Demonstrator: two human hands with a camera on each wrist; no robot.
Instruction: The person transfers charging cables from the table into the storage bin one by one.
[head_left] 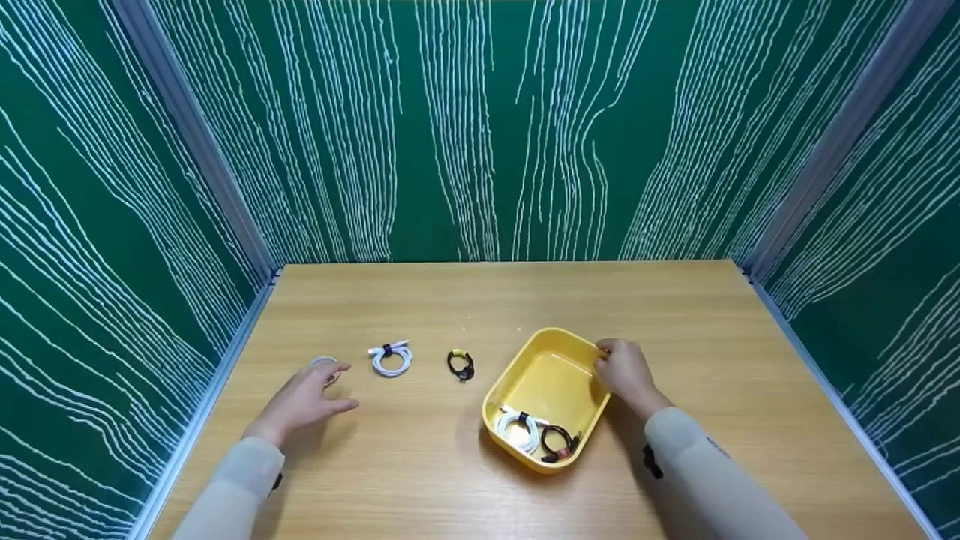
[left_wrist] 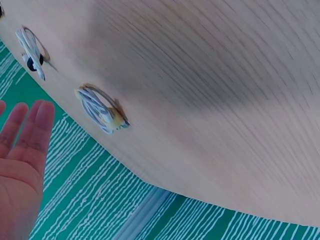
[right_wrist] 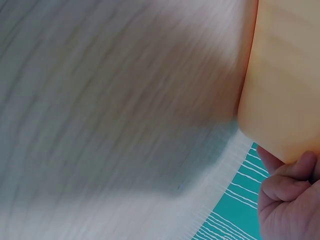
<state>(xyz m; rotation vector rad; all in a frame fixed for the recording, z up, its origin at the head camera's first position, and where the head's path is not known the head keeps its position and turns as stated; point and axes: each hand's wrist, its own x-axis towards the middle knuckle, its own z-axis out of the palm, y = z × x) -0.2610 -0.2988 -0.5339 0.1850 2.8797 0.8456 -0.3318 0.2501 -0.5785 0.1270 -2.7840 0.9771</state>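
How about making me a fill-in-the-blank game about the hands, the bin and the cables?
1. The bin that the right hand grips is coloured ____.
2. Inside it, a black cable lies beside a cable coloured ____.
3. Outside the bin, the coiled cable nearest to it on the table is mostly ____.
4. The left hand is holding ____ at all.

Missing words: yellow; white; black; nothing.

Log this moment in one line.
left hand: empty, near leftmost cable | right hand: grips yellow bin | in bin: white cable, black cable | also on table: white coil, black coil
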